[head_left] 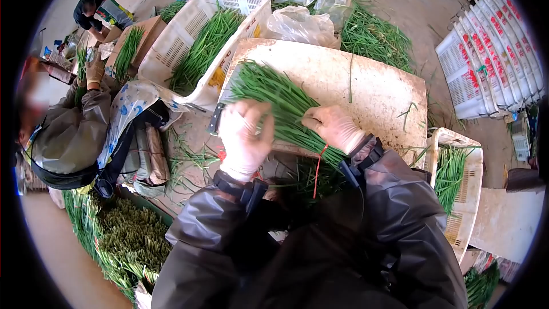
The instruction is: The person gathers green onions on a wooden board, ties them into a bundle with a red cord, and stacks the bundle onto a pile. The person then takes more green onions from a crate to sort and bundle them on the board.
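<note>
So the main thing here is a green bundle (pixel 280 106) of long thin stalks, lying at a slant on a pale, dirt-speckled table (pixel 383 88). One end fans out up toward the far left corner, and the other hangs past the near edge, toward the person's body. A red tie (pixel 318 174) sits at that lower end with a tail dangling down.

The right hand (pixel 331 126) is on the bundle, thumb and fingertips pinching some of the stalks around the middle. The left hand (pixel 246 134) is up just left of the bundle, fingers loosely curled with a gap to the thumb. It's kinda blurry there, so I can't swear whether a fingertip is brushing the stalks, but I don't see anything held in it. Both hands look pale, with dark straps at the wrists.

By the table's left edge there's a black handle (pixel 216 118), near the left hand. A few loose stalks (pixel 408 115) are lying on the right part of the table.

Just past the table on the left is a white crate (pixel 163 60) with more green stalks in it, a clear plastic bag (pixel 300 26) is right behind the table, and a smaller crate (pixel 472 194) with greens sits on the right.
</note>
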`<state>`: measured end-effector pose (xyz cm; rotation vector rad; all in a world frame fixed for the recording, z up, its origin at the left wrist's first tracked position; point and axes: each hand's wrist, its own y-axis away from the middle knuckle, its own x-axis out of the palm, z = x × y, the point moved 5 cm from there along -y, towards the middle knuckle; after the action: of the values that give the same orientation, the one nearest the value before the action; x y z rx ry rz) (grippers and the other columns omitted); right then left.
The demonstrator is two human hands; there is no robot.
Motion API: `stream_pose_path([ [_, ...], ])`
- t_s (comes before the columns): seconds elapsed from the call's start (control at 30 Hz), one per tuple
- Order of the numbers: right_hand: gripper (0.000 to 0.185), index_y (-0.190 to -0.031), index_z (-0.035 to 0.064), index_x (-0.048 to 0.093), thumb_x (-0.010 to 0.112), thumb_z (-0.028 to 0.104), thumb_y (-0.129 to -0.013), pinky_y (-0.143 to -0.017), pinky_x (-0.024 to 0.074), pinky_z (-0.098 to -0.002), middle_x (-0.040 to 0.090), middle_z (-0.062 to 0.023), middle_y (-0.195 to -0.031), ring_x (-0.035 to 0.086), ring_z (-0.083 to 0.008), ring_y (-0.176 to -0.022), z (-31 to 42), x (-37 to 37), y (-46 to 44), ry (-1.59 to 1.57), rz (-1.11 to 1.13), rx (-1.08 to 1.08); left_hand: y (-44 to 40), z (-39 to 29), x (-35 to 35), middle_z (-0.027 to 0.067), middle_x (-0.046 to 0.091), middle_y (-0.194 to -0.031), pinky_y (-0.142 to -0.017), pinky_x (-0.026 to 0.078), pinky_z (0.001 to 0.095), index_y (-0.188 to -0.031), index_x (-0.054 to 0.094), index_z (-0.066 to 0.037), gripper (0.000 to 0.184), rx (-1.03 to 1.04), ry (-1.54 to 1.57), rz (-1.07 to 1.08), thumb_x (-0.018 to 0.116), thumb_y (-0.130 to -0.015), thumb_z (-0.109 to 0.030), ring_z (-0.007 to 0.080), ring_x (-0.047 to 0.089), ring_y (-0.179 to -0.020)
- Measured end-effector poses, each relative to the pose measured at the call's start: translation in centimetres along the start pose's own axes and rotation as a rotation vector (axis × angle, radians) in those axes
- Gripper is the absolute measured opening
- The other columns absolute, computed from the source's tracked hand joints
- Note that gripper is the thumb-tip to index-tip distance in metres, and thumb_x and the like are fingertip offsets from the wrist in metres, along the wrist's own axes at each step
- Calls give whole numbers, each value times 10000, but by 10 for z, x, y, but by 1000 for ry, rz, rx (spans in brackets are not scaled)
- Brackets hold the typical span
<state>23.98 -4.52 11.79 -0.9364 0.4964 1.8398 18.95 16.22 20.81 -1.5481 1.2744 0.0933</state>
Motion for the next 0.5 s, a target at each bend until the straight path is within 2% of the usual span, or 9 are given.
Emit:
stream_pose_path([
  [0.03,288,-1008,119,778,693,388,-951,-779,572,-482,750,-153,-880,727,-373,-852,2,-4,1,-23,8,-13,1,-5,1,96,720,-949,-828,565,375,-1030,736,-53,258,51,-3,-4,780,-787,25,288,697,-913],
  [0.07,302,-1006,114,786,700,397,-948,-772,565,-484,743,-171,-864,721,-386,-861,5,-8,0,-43,6,-3,8,4,17,86,737,-920,-767,582,374,-1069,753,-73,311,44,76,100,792,-773,12,281,716,-843],
  [0.1,302,-1006,115,785,696,398,-951,-770,566,-480,743,-170,-865,722,-384,-860,6,-8,3,-46,12,-6,17,5,32,82,745,-901,-739,592,374,-1104,768,-106,336,-16,68,280,799,-777,-35,277,733,-811],
  [0.17,302,-1005,119,784,689,401,-958,-765,568,-471,744,-166,-867,723,-380,-860,8,-9,9,-52,27,-15,31,3,54,88,750,-888,-749,593,383,-1140,772,-120,357,-128,41,398,814,-786,-130,294,738,-820],
  [0.27,219,-1060,91,775,737,285,-965,-743,575,-389,756,-157,-904,741,-330,-822,4,-5,15,-115,8,-51,48,13,83,116,751,-882,-756,592,405,-1162,767,-117,370,-297,150,637,817,-813,-229,324,738,-840],
  [0.37,148,-1070,83,773,730,192,-979,-745,583,-337,771,-114,-908,752,-263,-806,-14,13,18,-443,48,110,57,18,101,146,752,-911,-765,588,427,-1185,758,-112,395,-264,108,598,817,-831,-278,357,732,-857],
  [0.4,132,-1043,97,770,741,196,-960,-739,584,-359,767,-112,-901,746,-285,-809,-7,8,20,-380,-1,46,55,15,102,163,751,-928,-766,586,436,-1154,763,-116,357,-348,139,626,812,-851,-298,372,730,-874],
  [0.47,105,-989,123,762,762,203,-920,-728,587,-404,760,-108,-887,734,-331,-814,8,2,24,-254,-97,-77,52,11,102,161,751,-936,-772,586,434,-1126,767,-118,325,-360,112,628,799,-852,-290,374,731,-886],
  [0.5,102,-987,126,760,765,194,-911,-727,589,-400,761,-100,-889,736,-323,-818,12,2,26,-265,-140,-134,52,11,103,160,751,-940,-775,586,433,-1112,768,-118,309,-367,96,630,792,-853,-285,375,731,-892],
])
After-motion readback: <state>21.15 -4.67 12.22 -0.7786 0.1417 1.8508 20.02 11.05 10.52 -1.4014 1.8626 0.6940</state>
